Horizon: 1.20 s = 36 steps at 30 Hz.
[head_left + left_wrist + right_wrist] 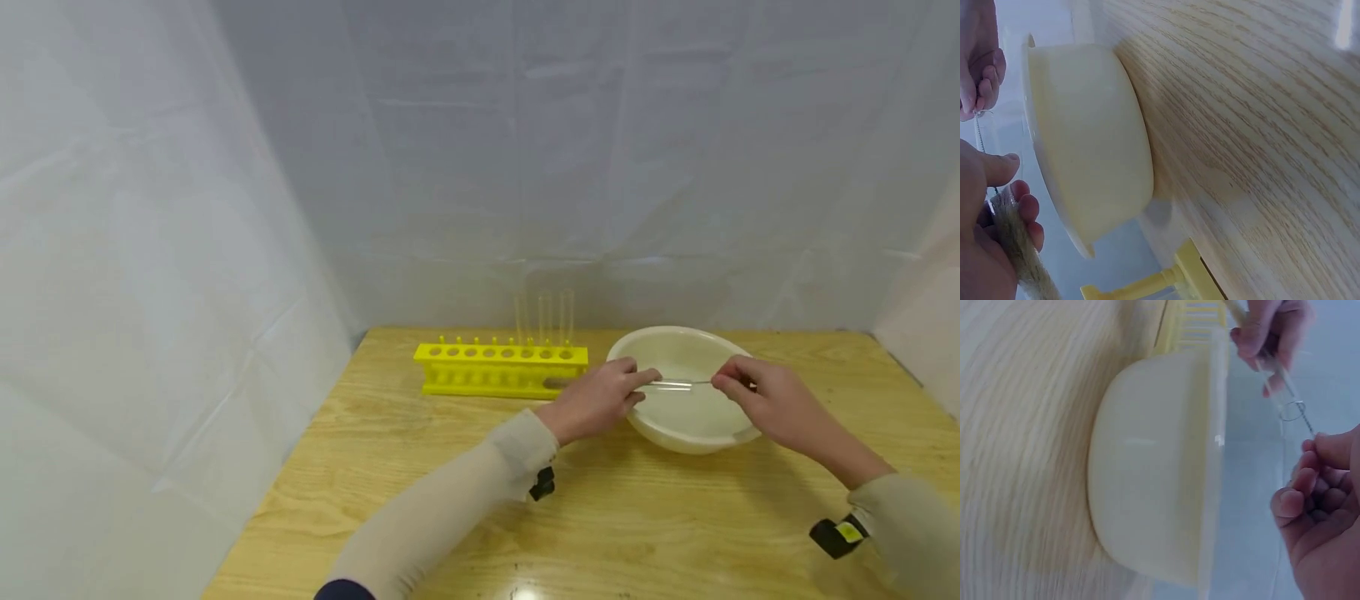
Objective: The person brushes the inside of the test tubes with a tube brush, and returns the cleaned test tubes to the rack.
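Observation:
In the head view my left hand [596, 398] grips a clear glass test tube [677, 386] held nearly level over the white basin [675, 442]. A test tube brush is inside it; its bristles [1019, 244] fill the closed-end part of the tube in the left wrist view. The brush's twisted wire handle [1305, 417] comes out of the open mouth. My right hand [776, 408] pinches the end of that wire between thumb and fingers, just beyond the tube's mouth. My left fingers and thumb wrap the tube's middle and hide part of it.
A yellow test tube rack [487, 354] stands left of the basin, close behind my left hand. Three clear test tubes [545, 317] stand upright at its right end. Both stand on a wooden table [645, 525], with white sheeting [525, 167] behind and at the sides.

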Each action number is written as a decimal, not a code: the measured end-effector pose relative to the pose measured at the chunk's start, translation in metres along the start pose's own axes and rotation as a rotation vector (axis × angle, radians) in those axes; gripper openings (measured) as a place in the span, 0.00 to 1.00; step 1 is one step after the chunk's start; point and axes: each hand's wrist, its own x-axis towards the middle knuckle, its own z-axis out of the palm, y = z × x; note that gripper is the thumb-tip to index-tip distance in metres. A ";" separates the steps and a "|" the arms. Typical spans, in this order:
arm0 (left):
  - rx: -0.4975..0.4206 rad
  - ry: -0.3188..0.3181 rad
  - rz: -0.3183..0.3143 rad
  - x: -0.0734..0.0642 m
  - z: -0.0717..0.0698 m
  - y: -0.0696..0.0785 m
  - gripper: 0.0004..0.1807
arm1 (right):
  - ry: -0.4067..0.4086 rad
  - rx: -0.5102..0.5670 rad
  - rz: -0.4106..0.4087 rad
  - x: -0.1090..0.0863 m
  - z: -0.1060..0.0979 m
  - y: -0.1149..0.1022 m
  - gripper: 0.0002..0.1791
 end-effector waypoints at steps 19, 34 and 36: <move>0.008 -0.032 -0.014 0.003 -0.004 -0.001 0.21 | -0.176 0.273 0.291 0.005 -0.008 -0.004 0.17; -0.143 -0.066 -0.048 -0.001 -0.011 -0.005 0.21 | 0.320 -0.470 -0.631 0.003 0.007 0.005 0.31; -0.136 -0.068 -0.043 -0.001 -0.012 -0.004 0.21 | 0.327 -0.488 -0.654 0.004 0.006 0.006 0.30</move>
